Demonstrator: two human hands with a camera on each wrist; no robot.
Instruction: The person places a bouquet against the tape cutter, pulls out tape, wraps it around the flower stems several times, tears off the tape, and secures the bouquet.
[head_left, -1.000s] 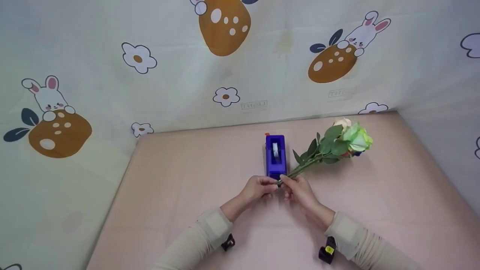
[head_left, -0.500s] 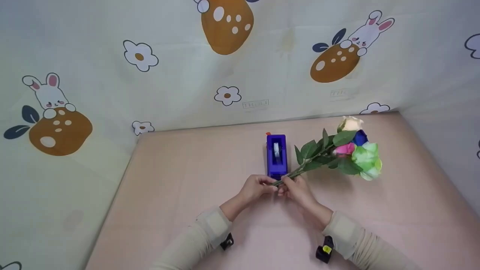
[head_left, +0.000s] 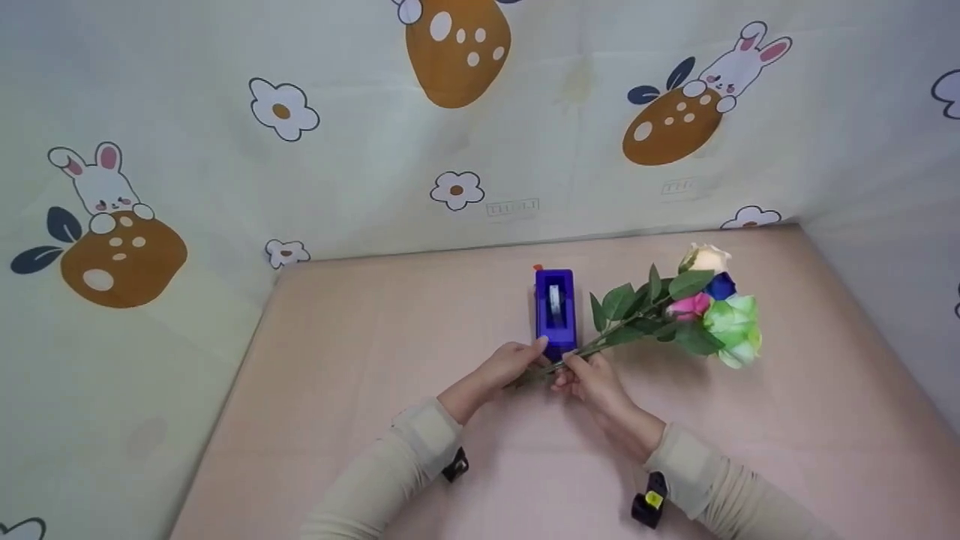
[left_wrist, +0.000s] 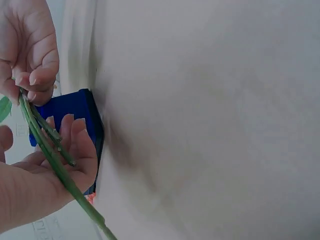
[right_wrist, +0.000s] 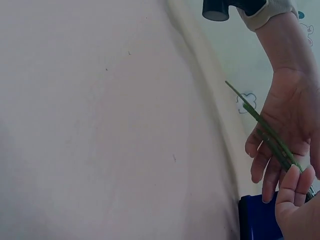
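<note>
A bunch of roses (head_left: 727,326) in cream, blue, pink and green lies toward the right in the head view, its leafy stems slanting down to both hands. My right hand (head_left: 600,382) pinches the green stems (left_wrist: 47,142) between thumb and fingers. Loosely spread, my left hand (head_left: 502,371) has the lower stems lying across its palm and fingers, with the thumb raised off them, as the left wrist view shows. One stem runs out longer than the others. Just beyond the hands stands a blue tape dispenser (head_left: 556,307) with a roll in it; the left thumb overlaps its near end.
A pinkish cloth (head_left: 375,322) covers the table. Behind and at both sides hangs a pale curtain (head_left: 360,150) printed with rabbits and flowers. A black wrist camera (head_left: 649,501) sits below the right sleeve.
The bouquet has turned, so the pink and blue roses show. My left hand has loosened its pinch on the stem ends and slid under them, thumb lifted. The right hand keeps its pinch.
</note>
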